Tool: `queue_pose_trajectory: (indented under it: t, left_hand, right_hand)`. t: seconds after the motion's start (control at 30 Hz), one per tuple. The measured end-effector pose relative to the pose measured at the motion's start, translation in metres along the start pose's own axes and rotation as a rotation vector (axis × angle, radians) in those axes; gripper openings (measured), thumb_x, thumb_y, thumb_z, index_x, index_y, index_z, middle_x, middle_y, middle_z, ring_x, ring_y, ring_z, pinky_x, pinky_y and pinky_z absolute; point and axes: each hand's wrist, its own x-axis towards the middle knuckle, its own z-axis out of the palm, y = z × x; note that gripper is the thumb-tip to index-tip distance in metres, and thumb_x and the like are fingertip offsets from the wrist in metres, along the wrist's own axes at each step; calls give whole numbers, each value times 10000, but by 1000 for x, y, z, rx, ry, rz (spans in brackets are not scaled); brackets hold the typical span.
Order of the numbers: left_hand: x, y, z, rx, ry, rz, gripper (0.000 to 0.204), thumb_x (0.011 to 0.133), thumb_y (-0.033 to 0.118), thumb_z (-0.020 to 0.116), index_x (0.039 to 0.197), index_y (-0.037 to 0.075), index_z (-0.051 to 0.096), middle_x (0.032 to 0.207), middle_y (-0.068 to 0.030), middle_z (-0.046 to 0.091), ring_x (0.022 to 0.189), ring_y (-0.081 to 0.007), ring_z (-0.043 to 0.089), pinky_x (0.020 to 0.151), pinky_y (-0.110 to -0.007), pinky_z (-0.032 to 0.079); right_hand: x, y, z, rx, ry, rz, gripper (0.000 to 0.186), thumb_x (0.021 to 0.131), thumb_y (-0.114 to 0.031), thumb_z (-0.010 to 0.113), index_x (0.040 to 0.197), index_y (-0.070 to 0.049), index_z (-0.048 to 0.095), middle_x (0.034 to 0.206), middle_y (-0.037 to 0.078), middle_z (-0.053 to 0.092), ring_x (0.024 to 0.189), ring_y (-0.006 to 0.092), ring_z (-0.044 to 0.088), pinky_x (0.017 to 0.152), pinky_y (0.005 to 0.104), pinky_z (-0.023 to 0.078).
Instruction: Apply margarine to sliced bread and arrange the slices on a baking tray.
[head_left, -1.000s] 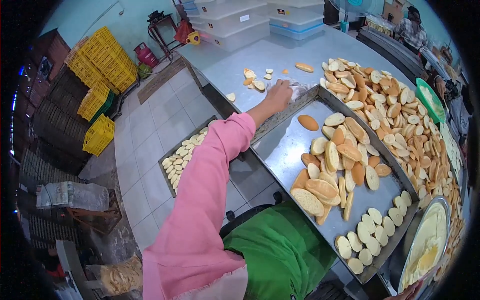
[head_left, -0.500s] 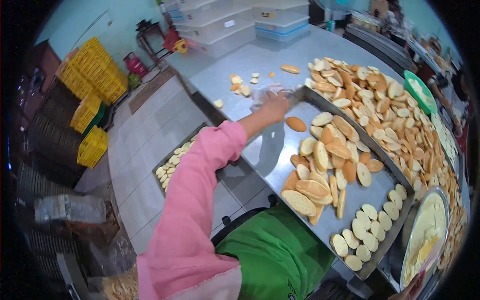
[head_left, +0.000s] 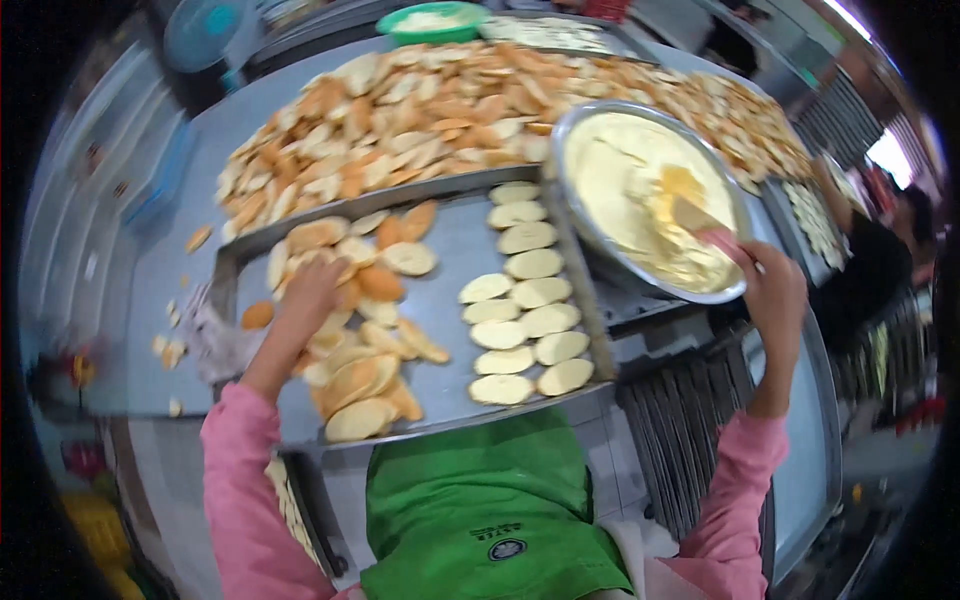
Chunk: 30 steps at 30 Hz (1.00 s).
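Note:
My left hand [head_left: 312, 292] reaches into a heap of oval bread slices [head_left: 365, 378] at the left of a metal tray [head_left: 455, 230]. Its fingers are bent down and closed around a bread slice [head_left: 347, 272] on top, partly covered by them. At the right, my right hand [head_left: 780, 290] grips the pink handle of a spatula [head_left: 705, 225]. The spatula's tan blade rests in pale yellow cream inside a round metal bowl [head_left: 568, 190], with a deeper yellow patch beside it. Cream-coloured slices [head_left: 520, 313] lie in rows along the tray's right side.
Behind the tray spreads a large pile of bread slices [head_left: 420, 115]. A green basin [head_left: 430, 25] stands farther back. Left of the tray lie a crumpled pale cloth [head_left: 215, 335] and bread bits. Dark stacked trays [head_left: 690, 430] are below the bowl, and a person [head_left: 870, 260] is at the right.
The view has swung to the right. My left hand has moved from the crumpled cloth at the tray's corner to the slices inside. My right hand, earlier at the lower edge, now shows fully with the spatula.

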Motion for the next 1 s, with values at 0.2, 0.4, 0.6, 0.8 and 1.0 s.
queue_pose_trajectory:
  t: [0.2,0.4,0.6,0.8,1.0]
  left_hand:
    - [5,10,-9,-92,-31,38,494,658,37,647,1121,94,484,947,-150,495,951,-339,496,775,-395,426]
    - [-41,40,-56,-319,129,-25,439,655,12,611,1079,28,498,926,-133,486,929,-323,517,797,-366,427]
    - [-106,23,-66,-704,92,-485,413,674,41,636,1065,31,501,1090,-130,477,950,-202,535,773,-307,446]
    - [-125,60,-32,-1986,399,-371,396,864,230,497,1210,82,372,1039,-93,522,836,-190,546,736,-345,476]
    - [-100,132,-18,-2462,-45,-374,401,918,254,380,1273,76,320,1183,-123,460,1041,-239,507,873,-455,435]
  right_hand:
    - [49,24,14,-282,-214,0,151,729,-185,578,672,-55,631,653,130,604,669,291,605,623,381,471]
    - [95,33,62,-326,-291,-231,113,676,-122,603,653,-13,625,645,123,615,649,278,616,587,369,480]
    - [112,81,41,422,-803,162,205,740,-192,628,631,-18,637,519,18,566,350,58,439,326,202,337]
    - [32,76,-2,796,-599,409,225,779,-250,637,771,-25,648,526,-25,541,366,4,412,321,152,294]
    - [-58,-53,21,1195,-496,252,119,781,-93,622,874,-26,656,664,4,617,512,40,521,449,172,406]
